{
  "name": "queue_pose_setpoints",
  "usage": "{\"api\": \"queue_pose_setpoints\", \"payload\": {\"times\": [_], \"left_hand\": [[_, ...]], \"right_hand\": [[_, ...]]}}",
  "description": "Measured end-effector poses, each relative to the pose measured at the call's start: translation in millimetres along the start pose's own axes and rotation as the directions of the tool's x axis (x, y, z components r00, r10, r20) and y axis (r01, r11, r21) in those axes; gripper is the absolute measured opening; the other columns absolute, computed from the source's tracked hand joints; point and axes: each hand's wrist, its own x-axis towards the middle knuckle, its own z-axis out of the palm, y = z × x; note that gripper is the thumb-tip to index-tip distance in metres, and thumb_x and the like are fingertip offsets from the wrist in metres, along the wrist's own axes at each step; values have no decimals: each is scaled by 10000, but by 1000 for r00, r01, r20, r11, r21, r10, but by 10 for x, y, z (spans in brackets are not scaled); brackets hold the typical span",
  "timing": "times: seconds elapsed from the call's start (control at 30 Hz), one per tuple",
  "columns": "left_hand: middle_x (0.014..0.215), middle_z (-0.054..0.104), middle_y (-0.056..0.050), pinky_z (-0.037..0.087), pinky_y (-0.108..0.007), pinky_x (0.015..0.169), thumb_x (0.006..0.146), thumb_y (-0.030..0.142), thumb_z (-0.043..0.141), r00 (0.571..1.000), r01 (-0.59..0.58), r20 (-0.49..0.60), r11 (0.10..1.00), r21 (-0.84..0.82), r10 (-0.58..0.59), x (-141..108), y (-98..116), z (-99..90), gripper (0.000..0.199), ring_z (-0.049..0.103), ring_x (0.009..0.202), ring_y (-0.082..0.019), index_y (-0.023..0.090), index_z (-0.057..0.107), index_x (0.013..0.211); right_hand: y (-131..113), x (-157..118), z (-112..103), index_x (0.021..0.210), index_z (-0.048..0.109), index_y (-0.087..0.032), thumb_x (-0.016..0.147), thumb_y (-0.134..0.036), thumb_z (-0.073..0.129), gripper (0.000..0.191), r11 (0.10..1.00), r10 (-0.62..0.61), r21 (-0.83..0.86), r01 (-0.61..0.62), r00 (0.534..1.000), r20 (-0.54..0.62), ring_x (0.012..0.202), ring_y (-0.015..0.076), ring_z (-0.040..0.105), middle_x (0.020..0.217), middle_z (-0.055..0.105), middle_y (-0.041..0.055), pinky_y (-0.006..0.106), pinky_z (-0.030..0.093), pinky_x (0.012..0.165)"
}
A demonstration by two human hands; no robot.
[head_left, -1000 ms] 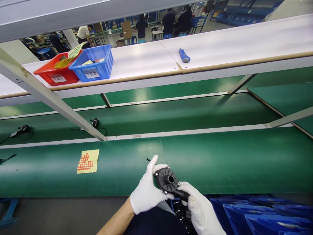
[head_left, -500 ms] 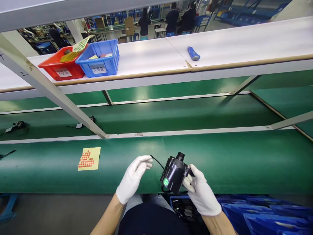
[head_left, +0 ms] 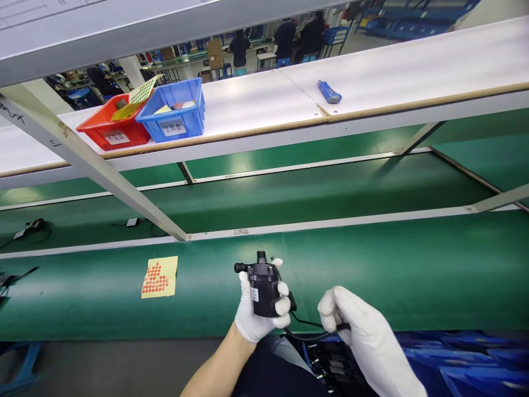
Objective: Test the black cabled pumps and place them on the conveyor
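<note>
A black cylindrical water pump [head_left: 263,286] with a top port, a side port and a small white label rests upright in my white-gloved left hand [head_left: 250,320]. The fingers of that hand wrap round the pump's body, above the near edge of the green mat. From the pump a black cable [head_left: 308,336] runs right to my right hand [head_left: 361,331], also gloved, whose curled fingers grip it near its end. Left of the pump, a yellow sheet with red round stickers [head_left: 160,277] lies on the green surface.
On the white shelf [head_left: 264,105] stand a red bin [head_left: 113,129] and a blue bin [head_left: 171,118], with a blue cutter [head_left: 329,92] further right. A slanted white post [head_left: 103,171] rises at left. More black parts lie on the belt behind. Blue crates [head_left: 475,364] are below right.
The pump has passed from my right hand to my left and turned, so its label shows instead of the green sticker. My right hand has moved right and now grips the cable.
</note>
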Motion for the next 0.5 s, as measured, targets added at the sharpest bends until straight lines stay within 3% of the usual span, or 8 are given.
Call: {"api": "queue_pose_setpoints", "payload": {"times": [0.07,0.17,0.23,0.3,0.33,0.37,0.43,0.5], "left_hand": [[977,646,-36,475,-231,565,747,820,722,999,-21,-30,999,43,22,11,7,55,967,600,715,-126,277,484,1511],[1106,668,-84,544,-420,955,756,777,762,987,-71,-114,950,303,110,-23,6,186,1099,656,1070,-249,261,328,1623],[1361,603,-134,390,-496,1173,855,667,750,978,-44,-133,784,619,159,-95,13,309,1050,547,1322,-301,262,219,1665],[1616,388,-130,232,-487,1279,979,535,664,992,-30,-43,541,841,122,-180,55,441,913,372,1502,-293,299,135,1684],[1678,292,-111,176,-474,1305,1023,496,608,997,-63,30,483,873,75,-209,99,494,843,290,1556,-278,316,121,1686],[1698,257,-98,158,-468,1315,1053,494,545,993,-112,111,485,867,31,-221,159,526,772,245,1582,-267,322,137,1685],[1636,382,-130,251,-512,1288,1087,572,382,970,-178,241,608,774,-24,-174,322,490,653,347,1543,-285,279,256,1657],[1453,576,-181,374,-554,1210,1088,636,217,973,-166,232,670,723,-10,-30,503,291,684,537,1397,-307,190,393,1575]], "right_hand": [[66,-34,-4,677,600,-190,914,-734,469,607,998,13,-58,-17,998,-58,557,172,548,617,592,69,275,450,536],[144,-65,128,921,754,-228,795,-624,627,434,975,27,-219,-48,995,-99,746,226,654,892,728,63,326,525,707],[216,-52,274,1111,771,-269,659,-548,776,531,969,72,-225,-103,987,-143,867,276,673,998,738,53,372,530,809],[339,-8,405,1049,776,-241,551,-491,899,571,997,72,-9,-74,987,-142,934,311,662,929,716,75,392,528,857],[417,20,447,965,767,-218,551,-526,920,539,990,44,141,-26,991,-125,933,310,658,871,695,89,389,535,854],[500,48,469,915,751,-204,601,-626,886,543,960,4,278,25,995,-103,893,294,654,820,669,97,382,548,822],[647,98,457,983,748,-202,733,-866,648,716,889,-67,452,77,997,-38,621,198,578,715,605,69,324,536,599],[702,128,401,1174,752,-206,797,-925,466,861,761,-139,648,41,985,100,372,90,306,599,481,-5,230,318,343]]}}
